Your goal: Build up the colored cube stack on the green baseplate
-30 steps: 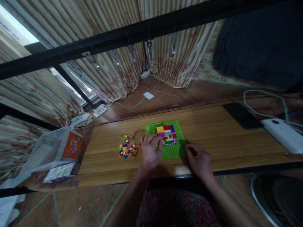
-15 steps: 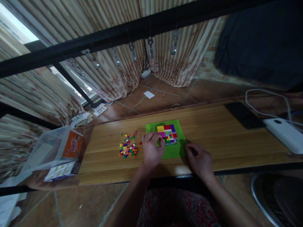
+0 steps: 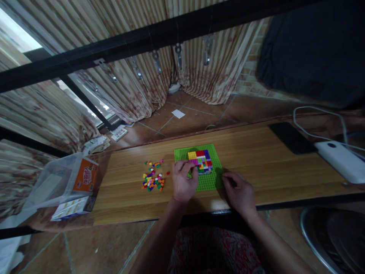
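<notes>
A green studded baseplate (image 3: pixel 209 185) lies on the wooden table, carrying a low square build of colourful toy bricks (image 3: pixel 200 153). My left hand (image 3: pixel 184 180) is over the plate's left part, thumb and forefinger pinched together at the left side of the build. Whatever is between those fingertips is too small to make out. At the plate's right edge, my right hand (image 3: pixel 240 191) is closed, its thumb and forefinger gripping the edge. Loose small bricks (image 3: pixel 154 182) of many colours are scattered left of the plate, and a single red brick (image 3: pixel 168 172) sits between them and my left hand.
On the table's right are a black phone (image 3: pixel 293 137) and a white power bank (image 3: pixel 340 161) with a white cable. A clear plastic box (image 3: pixel 54 179) stands beyond the left end. A dark metal bar (image 3: pixel 119 47) crosses above, with hanging clips before striped curtains.
The view has shifted slightly. My left fingertips stay pinched at the build, with only a tiny movement. My right hand keeps its place at the plate's edge.
</notes>
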The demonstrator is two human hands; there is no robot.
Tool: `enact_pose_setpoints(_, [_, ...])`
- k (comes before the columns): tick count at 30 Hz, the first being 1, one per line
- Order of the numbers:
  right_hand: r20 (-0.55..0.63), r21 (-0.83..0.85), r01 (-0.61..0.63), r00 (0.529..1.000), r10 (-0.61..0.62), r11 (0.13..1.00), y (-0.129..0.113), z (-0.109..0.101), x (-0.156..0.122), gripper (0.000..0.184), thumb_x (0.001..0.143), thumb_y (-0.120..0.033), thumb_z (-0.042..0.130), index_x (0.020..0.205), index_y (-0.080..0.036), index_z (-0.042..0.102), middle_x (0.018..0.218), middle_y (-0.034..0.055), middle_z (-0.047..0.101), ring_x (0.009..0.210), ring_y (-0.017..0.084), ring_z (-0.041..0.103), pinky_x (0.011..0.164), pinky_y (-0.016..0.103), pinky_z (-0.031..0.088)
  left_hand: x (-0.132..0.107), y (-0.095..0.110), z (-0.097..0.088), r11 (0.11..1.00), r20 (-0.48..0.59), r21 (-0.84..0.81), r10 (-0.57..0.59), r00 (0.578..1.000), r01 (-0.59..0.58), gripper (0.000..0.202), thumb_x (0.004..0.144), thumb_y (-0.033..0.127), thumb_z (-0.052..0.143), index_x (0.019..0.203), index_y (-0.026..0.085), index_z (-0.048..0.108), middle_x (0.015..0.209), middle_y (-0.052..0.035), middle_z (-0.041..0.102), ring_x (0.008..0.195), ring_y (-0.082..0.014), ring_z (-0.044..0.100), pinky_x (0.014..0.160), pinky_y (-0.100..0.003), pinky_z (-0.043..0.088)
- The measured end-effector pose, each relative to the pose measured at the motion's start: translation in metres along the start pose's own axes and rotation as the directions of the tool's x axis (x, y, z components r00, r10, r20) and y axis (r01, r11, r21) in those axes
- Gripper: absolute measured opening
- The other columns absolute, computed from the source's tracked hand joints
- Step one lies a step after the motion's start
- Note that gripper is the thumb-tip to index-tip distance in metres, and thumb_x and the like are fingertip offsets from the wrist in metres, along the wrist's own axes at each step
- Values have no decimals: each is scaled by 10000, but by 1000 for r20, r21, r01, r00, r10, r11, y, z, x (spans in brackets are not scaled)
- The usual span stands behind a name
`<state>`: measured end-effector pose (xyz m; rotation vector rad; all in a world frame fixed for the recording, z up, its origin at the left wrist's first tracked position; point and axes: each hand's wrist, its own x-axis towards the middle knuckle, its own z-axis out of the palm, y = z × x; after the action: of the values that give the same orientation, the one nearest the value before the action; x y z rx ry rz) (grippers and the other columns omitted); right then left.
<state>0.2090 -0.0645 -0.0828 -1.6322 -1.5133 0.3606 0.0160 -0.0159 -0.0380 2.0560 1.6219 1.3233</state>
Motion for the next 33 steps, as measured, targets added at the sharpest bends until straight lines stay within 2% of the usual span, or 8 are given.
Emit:
enact_pose_setpoints(4, [-3, 1, 1, 1000, -1, 1000, -1, 0, 0, 237, 900, -372, 506, 864, -205, 671, 902, 68, 703, 848, 223, 659, 774, 344, 507, 0, 0, 3, 994, -10, -91, -57, 998, 56, 72, 826, 184, 605, 788, 208, 661, 891, -38, 638, 894, -159, 596, 829, -320, 488])
enact_pose_setpoints(8, [-8, 3, -3, 1000, 3, 1000, 0, 0, 0, 252, 903, -386, 500, 868, -205, 673, 902, 67, 702, 849, 222, 660, 778, 345, 510, 0, 1, 6, 967, -33, -198, -171, 985, 161, 72, 802, 165, 609, 745, 198, 637, 811, -13, 630, 808, -140, 588, 778, -292, 488])
enact_pose_setpoints(13, [-14, 4, -4, 1000, 4, 1000, 1, 1, 0, 270, 902, -403, 496, 875, -204, 677, 900, 72, 706, 846, 226, 664, 774, 351, 515, -2, 0, 12, 887, -27, -341, -339, 940, 311, 24, 778, 192, 627, 798, 182, 637, 829, -18, 630, 760, -126, 585, 727, -272, 493])
enact_pose_setpoints(17, [-13, 0, 10, 1000, -10, 1000, 1, 0, 0, 261, 904, -393, 494, 869, -208, 674, 900, 72, 703, 842, 223, 662, 769, 346, 517, -3, -3, 17, 820, 8, -427, -418, 909, 381, 53, 761, 197, 629, 810, 175, 632, 832, -24, 629, 775, -129, 597, 722, -269, 504])
enact_pose_setpoints(26, [-13, -2, 6, 1000, -6, 1000, 2, 1, -1, 295, 904, -430, 488, 870, -204, 676, 906, 79, 709, 843, 237, 665, 773, 365, 516, -6, -3, 17, 809, 14, -455, -413, 911, 373, 38, 770, 207, 625, 794, 178, 621, 815, -16, 625, 769, -125, 611, 737, -272, 524])
enact_pose_setpoints(30, [-10, -4, 19, 1000, -19, 1000, 3, 1, -1, 280, 901, -416, 493, 882, -203, 673, 916, 76, 703, 854, 232, 662, 772, 359, 515, -16, -5, 6, 803, 68, -468, -384, 921, 370, 122, 778, 228, 640, 887, 179, 613, 858, -28, 650, 796, -134, 629, 775, -292, 531])
enact_pose_setpoints(33, [-15, -19, 21, 1000, -22, 1000, 2, 1, 0, 279, 903, -408, 490, 873, -201, 674, 888, 73, 699, 827, 227, 660, 751, 352, 515, -27, -10, -9, 854, 64, -388, -351, 934, 348, 146, 784, 218, 625, 926, 184, 617, 889, -38, 654, 825, -143, 631, 785, -297, 528])
